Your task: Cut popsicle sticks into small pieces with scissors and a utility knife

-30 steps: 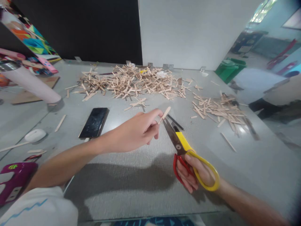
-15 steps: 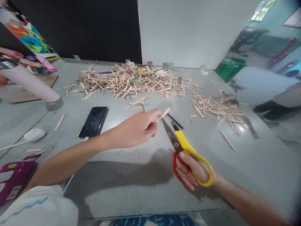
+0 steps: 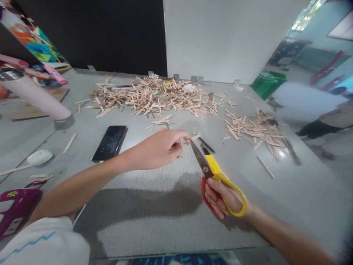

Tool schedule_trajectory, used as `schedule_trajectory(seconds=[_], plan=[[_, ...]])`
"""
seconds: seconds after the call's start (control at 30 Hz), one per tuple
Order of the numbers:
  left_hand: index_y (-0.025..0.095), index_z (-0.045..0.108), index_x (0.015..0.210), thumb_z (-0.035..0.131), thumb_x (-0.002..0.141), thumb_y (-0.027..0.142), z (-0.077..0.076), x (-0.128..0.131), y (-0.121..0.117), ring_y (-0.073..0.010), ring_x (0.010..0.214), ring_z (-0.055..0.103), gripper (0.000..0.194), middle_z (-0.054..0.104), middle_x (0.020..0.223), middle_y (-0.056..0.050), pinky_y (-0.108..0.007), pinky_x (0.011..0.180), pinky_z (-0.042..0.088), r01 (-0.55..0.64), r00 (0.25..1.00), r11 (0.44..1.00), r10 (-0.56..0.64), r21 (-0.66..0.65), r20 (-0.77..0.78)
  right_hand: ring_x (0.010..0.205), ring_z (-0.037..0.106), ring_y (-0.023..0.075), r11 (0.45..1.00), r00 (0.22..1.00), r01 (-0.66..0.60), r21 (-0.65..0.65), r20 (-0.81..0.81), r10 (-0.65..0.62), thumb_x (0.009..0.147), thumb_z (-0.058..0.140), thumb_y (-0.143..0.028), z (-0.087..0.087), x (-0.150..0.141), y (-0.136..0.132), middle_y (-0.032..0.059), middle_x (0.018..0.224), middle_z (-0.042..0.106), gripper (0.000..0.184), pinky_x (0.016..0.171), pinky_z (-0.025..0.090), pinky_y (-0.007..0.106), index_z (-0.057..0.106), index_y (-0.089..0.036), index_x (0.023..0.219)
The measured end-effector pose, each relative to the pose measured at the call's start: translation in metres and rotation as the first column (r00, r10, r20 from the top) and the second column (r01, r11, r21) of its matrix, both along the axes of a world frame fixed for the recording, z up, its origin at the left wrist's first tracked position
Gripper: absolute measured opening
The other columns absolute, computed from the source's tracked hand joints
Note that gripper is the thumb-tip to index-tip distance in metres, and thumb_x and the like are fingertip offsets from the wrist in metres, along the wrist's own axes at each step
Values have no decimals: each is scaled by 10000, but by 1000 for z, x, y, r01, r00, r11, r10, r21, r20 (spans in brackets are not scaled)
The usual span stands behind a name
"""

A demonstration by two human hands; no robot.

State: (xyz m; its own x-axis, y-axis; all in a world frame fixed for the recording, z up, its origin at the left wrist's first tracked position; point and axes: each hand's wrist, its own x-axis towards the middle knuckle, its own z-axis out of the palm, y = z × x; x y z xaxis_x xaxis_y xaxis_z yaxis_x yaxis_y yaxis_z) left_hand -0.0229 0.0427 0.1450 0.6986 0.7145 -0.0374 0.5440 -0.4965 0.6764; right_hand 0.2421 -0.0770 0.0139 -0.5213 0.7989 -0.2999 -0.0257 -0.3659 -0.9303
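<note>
Pinched between the fingertips of my left hand (image 3: 168, 147) is a small wooden stick, mostly hidden by the fingers. My right hand (image 3: 222, 195) grips a pair of scissors (image 3: 199, 155) with a yellow handle loop and a red one. The blades look closed, and their tip is at the stick, right beside my left fingertips. Just past the tip shows a pale stick piece (image 3: 195, 137); whether it is still joined to the held part I cannot tell. A thin dark rod (image 3: 206, 145) lies behind the scissors.
A large heap of wooden sticks (image 3: 154, 96) spreads along the back, with a smaller pile (image 3: 253, 128) at right. Left of my hand lie a phone (image 3: 109, 143), a white mouse (image 3: 40, 157) and a pale pink tumbler (image 3: 38, 97). A person (image 3: 331, 121) is at far right.
The stick piece at the scissors' tip has tipped from slanting upward to nearly level. My right hand has shifted slightly up and left, and my left hand has barely moved.
</note>
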Motion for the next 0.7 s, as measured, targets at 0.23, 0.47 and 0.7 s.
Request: schedule_trajectory(seconds=[0.23,0.47,0.7], plan=[[195,801,1034,472,1106,280,2,6,3,-140,609,488,347,628,730,5,-310,595,315,-226,965,963,202,147,167,277,324,91,997,996,73,15,-56,-72,1028,554,-818,8,-2,-5,-109,377,321,675,316,366,209,472,-270,642],[194,749,1048,533,1095,269,13,6,-5,-144,680,561,234,626,773,4,-272,628,438,-315,885,946,320,-71,338,284,395,94,995,999,46,85,-21,-45,1061,521,-817,8,-2,-10,-79,351,368,725,350,380,201,487,-253,606],[197,765,1132,530,1115,289,8,8,-12,-162,737,619,253,654,801,-8,-276,677,505,-273,901,961,275,-54,336,312,407,87,994,999,18,106,-34,-14,1029,592,-828,19,-4,-13,-88,389,399,690,385,436,207,530,-247,662]])
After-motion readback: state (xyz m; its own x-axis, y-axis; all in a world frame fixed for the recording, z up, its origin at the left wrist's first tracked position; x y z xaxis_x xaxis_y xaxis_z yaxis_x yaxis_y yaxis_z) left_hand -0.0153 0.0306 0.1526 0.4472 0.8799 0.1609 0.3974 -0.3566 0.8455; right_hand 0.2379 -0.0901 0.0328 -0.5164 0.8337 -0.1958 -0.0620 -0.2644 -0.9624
